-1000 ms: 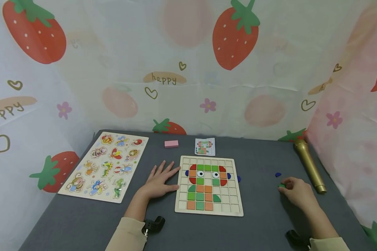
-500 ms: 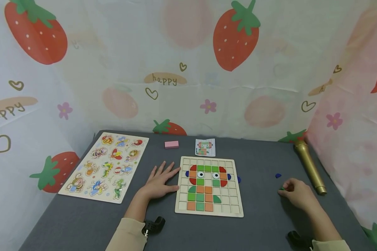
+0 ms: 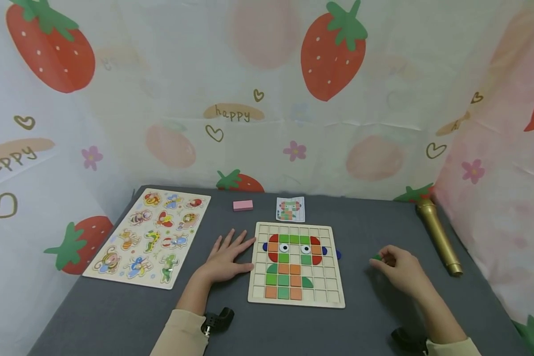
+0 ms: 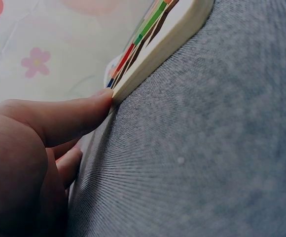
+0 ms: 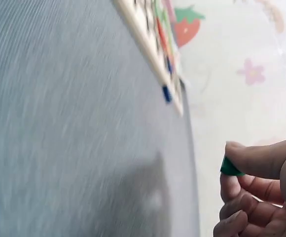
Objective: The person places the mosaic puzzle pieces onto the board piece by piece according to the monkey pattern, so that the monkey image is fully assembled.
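A wooden grid board lies on the grey table with square, rounded and eye tiles set in it as a figure. My left hand rests spread on the cloth at its left side, thumb tip against the board's edge. To the right of the board, over the table, my right hand pinches a small green tile between thumb and index finger. Its outline is partly covered by the fingers. A blue piece lies by the board's right edge.
Behind the board lie a small pattern card and a pink block. An insect puzzle board is at the left. A gold cylinder lies along the right edge, near the printed curtain.
My right hand has lifted the green tile and moved left with it toward the board. The blue piece at the right is now hidden behind this hand. My left hand stays still.
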Demonstrator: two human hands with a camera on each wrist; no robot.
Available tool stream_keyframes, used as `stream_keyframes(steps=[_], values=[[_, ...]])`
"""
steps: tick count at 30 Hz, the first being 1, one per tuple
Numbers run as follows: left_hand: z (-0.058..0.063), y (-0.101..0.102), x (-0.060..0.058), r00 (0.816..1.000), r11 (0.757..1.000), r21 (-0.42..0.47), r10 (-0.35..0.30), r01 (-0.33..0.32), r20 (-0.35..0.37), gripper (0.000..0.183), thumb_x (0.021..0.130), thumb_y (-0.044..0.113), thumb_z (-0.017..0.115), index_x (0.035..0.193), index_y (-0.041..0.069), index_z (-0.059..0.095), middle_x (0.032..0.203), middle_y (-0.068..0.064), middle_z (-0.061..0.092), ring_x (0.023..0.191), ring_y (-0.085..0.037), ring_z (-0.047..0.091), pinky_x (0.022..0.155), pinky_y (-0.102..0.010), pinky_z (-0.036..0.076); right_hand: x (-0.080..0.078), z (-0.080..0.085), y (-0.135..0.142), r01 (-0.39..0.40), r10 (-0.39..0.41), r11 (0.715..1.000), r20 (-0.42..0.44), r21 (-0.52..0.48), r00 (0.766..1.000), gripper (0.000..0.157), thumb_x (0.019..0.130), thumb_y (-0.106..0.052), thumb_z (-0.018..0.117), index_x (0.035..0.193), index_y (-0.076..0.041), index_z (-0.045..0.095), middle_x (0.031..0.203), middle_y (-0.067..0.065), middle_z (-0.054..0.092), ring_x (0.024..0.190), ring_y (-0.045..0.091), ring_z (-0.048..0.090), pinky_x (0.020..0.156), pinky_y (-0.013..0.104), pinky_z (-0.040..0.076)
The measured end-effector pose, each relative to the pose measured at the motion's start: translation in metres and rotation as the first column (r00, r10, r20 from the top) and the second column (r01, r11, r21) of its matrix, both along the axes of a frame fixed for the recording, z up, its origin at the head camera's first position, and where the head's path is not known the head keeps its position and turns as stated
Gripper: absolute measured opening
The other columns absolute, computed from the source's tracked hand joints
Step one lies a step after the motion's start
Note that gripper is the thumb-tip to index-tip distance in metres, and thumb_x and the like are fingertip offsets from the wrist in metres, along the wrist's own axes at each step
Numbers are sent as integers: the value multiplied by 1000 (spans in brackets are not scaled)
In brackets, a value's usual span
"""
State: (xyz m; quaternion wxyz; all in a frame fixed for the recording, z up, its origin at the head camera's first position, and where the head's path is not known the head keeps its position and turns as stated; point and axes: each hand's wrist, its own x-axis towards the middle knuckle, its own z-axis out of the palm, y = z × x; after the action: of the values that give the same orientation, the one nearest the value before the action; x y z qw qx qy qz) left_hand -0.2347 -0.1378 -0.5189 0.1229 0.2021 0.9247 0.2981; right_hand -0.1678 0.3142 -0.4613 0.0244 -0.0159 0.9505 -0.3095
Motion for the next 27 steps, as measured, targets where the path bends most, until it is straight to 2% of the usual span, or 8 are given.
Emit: stream_keyframes(steps=[4,8,12,20,23,27], values=[[0,1,0,1000,1000,1,1,-1,3,75,94,52,65,159,31,34,170,-1,17,158,-30,-4,125,-57,-8,-1,4,-18,-25,24,1000,-36,-17,999,32,97,-30,70,116,-4,67,88,3,65,74,14,57,61,30,46],[0,1,0,1000,1000,0,6,-6,2,74,94,52,65,159,31,35,170,-1,18,158,-29,-4,125,-57,-8,-3,7,-34,-46,45,998,-26,-44,999,29,98,-25,68,119,-6,69,78,2,56,65,15,47,56,29,40],[0,1,0,1000,1000,0,10,-10,0,75,94,51,65,159,30,35,170,-2,18,158,-30,-4,125,-57,-7,-4,9,-51,-59,59,995,-10,-83,998,24,98,-26,68,114,-8,71,77,2,58,65,16,49,56,29,41],[2,1,1,1000,1000,6,9,-9,-1,74,94,49,65,159,29,35,170,-3,19,158,-31,-3,125,-58,-7,-6,8,-86,-73,80,974,25,-214,997,15,92,-20,75,97,-8,68,81,4,70,72,20,67,59,29,50],[2,1,2,1000,1000,10,8,-8,-1,74,94,49,66,159,28,35,170,-3,19,158,-31,-3,125,-58,-7,-7,4,-96,-101,112,967,33,-233,993,13,92,-20,76,93,-10,68,82,2,69,75,18,67,63,28,50],[2,1,1,1000,1000,4,5,-5,-1,74,95,49,65,159,28,35,170,-3,19,158,-31,-4,125,-58,-7,-8,2,-109,-135,145,968,28,-213,989,15,90,-25,78,88,-15,67,80,-3,64,74,14,59,61,27,47]])
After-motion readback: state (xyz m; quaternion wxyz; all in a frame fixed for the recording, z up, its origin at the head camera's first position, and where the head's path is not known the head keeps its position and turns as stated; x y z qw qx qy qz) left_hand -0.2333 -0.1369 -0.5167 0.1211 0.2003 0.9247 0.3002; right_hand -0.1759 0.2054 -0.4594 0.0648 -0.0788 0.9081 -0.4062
